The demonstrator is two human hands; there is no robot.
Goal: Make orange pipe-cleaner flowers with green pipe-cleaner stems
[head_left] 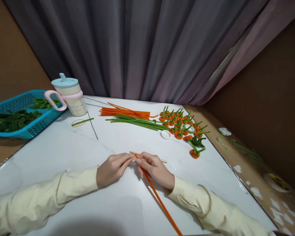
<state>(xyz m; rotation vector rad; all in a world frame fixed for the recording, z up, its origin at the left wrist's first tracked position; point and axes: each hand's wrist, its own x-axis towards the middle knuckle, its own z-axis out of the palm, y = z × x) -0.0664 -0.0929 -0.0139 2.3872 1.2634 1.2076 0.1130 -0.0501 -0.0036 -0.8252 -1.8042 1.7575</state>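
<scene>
My left hand (116, 167) is closed, with its fingertips pinched at the short orange end of a fuzzy pipe cleaner (159, 200). Right beside it, my right hand (156, 168) is closed around the same pipe cleaner, whose long strands trail down toward the near edge of the table. A thin pale wooden stick (164, 161) passes behind the right fingers and pokes out on both sides. The orange part between the fingertips is small, and the fingers partly hide how it meets the stick.
Orange pipe cleaners (125, 112) and green ones (140, 122) lie at the back. Several small orange pumpkins (194, 153) with green stems cluster right, near a white ring (166, 134). A cup (75, 103) and a blue basket (36, 126) of green pieces stand left.
</scene>
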